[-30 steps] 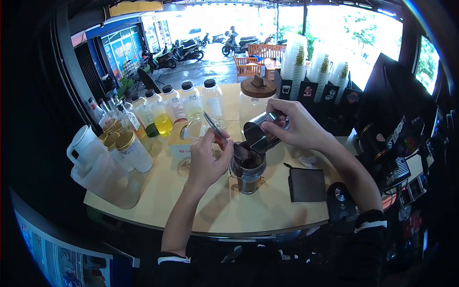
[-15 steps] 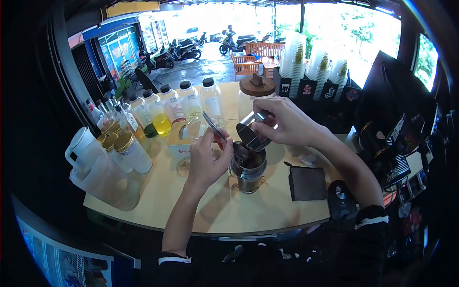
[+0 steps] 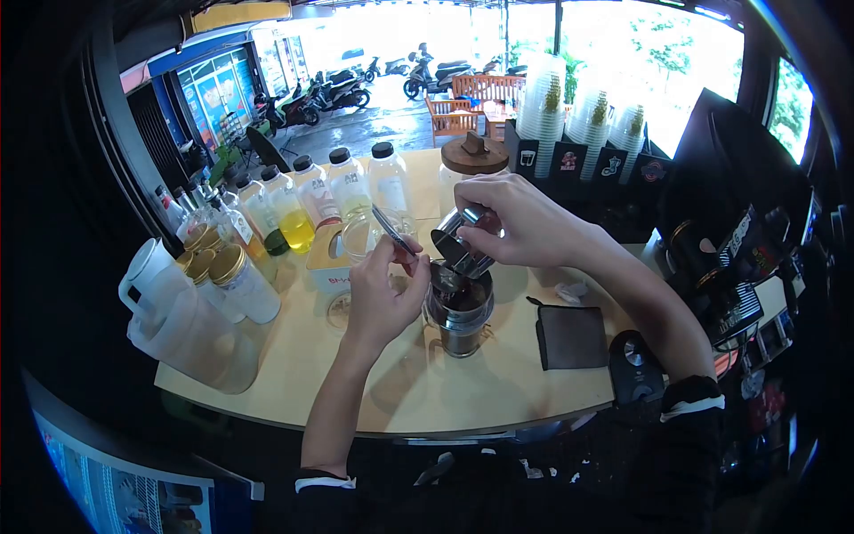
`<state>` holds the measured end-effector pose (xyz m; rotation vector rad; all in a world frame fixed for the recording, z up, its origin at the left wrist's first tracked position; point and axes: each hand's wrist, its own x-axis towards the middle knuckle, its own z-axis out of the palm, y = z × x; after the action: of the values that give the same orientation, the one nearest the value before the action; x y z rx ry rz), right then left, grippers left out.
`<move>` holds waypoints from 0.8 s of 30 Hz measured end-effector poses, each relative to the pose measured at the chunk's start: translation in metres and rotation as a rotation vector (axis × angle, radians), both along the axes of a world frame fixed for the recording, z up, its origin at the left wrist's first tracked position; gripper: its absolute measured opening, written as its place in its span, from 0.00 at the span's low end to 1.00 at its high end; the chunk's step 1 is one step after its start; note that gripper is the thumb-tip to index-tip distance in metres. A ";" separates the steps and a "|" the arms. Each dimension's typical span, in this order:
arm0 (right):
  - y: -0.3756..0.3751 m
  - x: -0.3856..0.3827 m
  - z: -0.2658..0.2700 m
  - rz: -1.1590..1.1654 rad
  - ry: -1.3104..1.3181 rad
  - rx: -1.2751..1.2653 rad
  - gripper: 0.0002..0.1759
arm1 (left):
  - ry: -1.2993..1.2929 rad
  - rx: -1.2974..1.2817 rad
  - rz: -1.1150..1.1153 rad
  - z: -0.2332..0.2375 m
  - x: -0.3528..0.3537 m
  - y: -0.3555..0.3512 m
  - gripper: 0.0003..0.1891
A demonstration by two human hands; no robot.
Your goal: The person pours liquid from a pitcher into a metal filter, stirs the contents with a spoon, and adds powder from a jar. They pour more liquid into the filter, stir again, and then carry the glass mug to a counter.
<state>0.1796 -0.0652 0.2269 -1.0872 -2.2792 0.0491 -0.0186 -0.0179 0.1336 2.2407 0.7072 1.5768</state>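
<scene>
Left hand (image 3: 384, 298): raised at mid-frame, thumb and forefinger pinched closed, remaining fingers curled, back of the hand toward the camera.
Left forearm (image 3: 331, 405): bare, rising steeply from the lower edge.
Right hand (image 3: 514, 222): knuckles up, fingers curled closed in a grasp, wrist bent down.
Right forearm (image 3: 642, 307): bare, slanting in from lower right.
Hands near, not touching.
</scene>
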 end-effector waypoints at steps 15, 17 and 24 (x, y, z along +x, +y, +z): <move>-0.008 0.004 0.007 -0.001 0.044 -0.074 0.13 | 0.032 0.057 0.074 0.008 -0.006 -0.008 0.06; -0.010 0.001 0.010 -0.013 -0.034 -0.032 0.13 | 0.048 0.051 0.069 0.008 -0.006 -0.009 0.06; -0.009 -0.009 0.009 0.031 -0.115 0.062 0.11 | 0.081 0.135 0.090 0.001 -0.005 -0.006 0.08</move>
<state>0.1710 -0.0742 0.2357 -1.0473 -2.3835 -0.0728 -0.0238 -0.0235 0.1347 2.4134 0.7535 1.6281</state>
